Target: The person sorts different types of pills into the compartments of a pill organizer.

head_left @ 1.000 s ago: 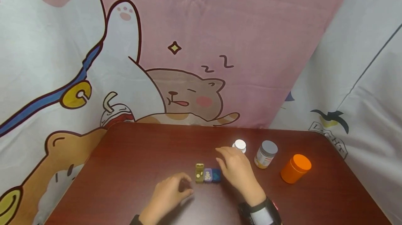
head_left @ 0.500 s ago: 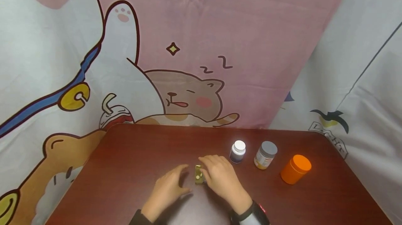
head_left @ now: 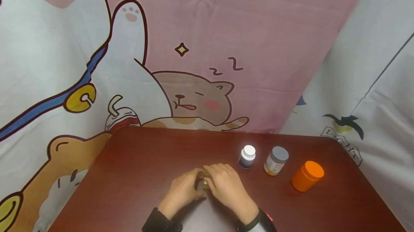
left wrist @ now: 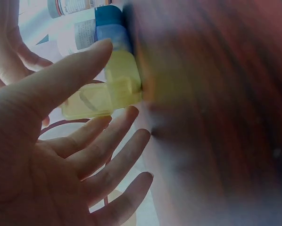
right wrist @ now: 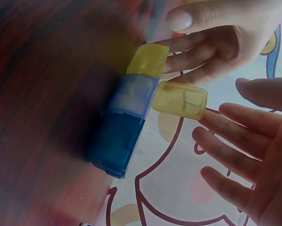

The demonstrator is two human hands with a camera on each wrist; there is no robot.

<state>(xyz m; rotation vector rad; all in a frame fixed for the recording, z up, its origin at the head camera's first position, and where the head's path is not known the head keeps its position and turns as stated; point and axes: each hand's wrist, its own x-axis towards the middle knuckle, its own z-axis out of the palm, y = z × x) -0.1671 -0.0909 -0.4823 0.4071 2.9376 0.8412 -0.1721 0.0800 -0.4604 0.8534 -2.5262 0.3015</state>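
Observation:
A small pill organizer with three joined compartments stands on the dark red table between the hands. Its yellow compartment (right wrist: 148,60) has the lid (right wrist: 178,100) raised, with a pale pill showing in the head view. The purple compartment (right wrist: 134,96) and dark blue compartment (right wrist: 115,141) appear covered by their lids; in the head view the right hand hides them. My left hand (head_left: 183,189) has its fingers spread around the yellow end, fingertips close to it. My right hand (head_left: 228,185) arches over the organizer, a fingertip right at the raised lid's edge.
Beyond the right hand stand a white-capped bottle (head_left: 247,157), a grey-lidded jar (head_left: 276,160) and an orange bottle (head_left: 307,176). A cartoon-printed cloth (head_left: 258,45) hangs behind the table (head_left: 145,153).
My right hand has moved left from beside the organizer to over it, uncovering the white-capped bottle. My left hand has come in from the left to the yellow end. The yellow lid remains raised.

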